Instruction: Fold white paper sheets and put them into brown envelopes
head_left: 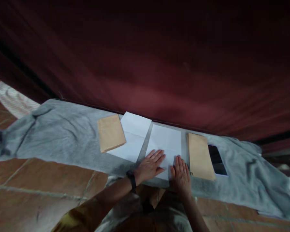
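Note:
A creased white sheet of paper (164, 138) lies in front of me on the grey cloth. My left hand (151, 165) rests flat on its lower left part, fingers stretched out. At its lower right edge lies my right hand (180, 175), also flat with fingers extended. To the left, a second white paper (134, 135) sits partly under a stack of brown envelopes (111, 132). Right of my right hand is another stack of brown envelopes (201, 156). Neither hand holds anything.
A dark-screened phone or tablet (217, 159) lies beside the right envelopes, partly covered by them. The grey cloth (70, 135) covers a long narrow surface. A dark red upright surface (147, 74) stands right behind it. Tiled floor (50, 183) shows below.

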{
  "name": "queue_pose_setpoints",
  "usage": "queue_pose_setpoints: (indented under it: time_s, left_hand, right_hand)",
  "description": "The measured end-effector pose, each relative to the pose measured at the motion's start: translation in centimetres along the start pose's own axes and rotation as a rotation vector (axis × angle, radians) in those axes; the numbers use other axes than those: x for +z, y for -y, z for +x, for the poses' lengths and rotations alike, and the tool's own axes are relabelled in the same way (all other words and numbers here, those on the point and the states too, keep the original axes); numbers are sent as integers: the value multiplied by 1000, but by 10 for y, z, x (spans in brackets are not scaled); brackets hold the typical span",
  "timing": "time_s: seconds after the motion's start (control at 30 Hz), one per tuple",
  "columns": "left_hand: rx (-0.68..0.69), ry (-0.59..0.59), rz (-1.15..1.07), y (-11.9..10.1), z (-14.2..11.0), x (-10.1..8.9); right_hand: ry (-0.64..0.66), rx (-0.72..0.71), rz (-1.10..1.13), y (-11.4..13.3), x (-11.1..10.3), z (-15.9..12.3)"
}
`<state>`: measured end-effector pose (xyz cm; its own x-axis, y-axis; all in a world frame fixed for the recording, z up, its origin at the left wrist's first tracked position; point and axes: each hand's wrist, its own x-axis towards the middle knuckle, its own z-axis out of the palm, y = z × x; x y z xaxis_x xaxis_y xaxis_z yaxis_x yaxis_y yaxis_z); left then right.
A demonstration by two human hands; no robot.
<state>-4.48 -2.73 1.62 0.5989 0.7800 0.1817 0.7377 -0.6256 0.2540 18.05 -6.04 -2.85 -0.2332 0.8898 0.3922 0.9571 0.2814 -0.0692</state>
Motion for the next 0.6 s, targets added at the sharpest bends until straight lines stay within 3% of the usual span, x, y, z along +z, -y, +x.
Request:
queue_pose_setpoints:
  time_s: [0.17,0.37,0.47,0.6]
  left_hand:
    - [-95,-82,106,5,-19,5]
    - [-108,-132,213,10,-37,9]
    - [-123,-152,239,7,-29,8]
    - [-63,-154,199,-7,8,6]
  right_hand:
    - [26,42,8,-1,-13,-17]
    - [-12,72,57,3,-24,-29]
    - [-28,82,72,17,-23,-28]
    - [10,33,68,40,-17,-21]
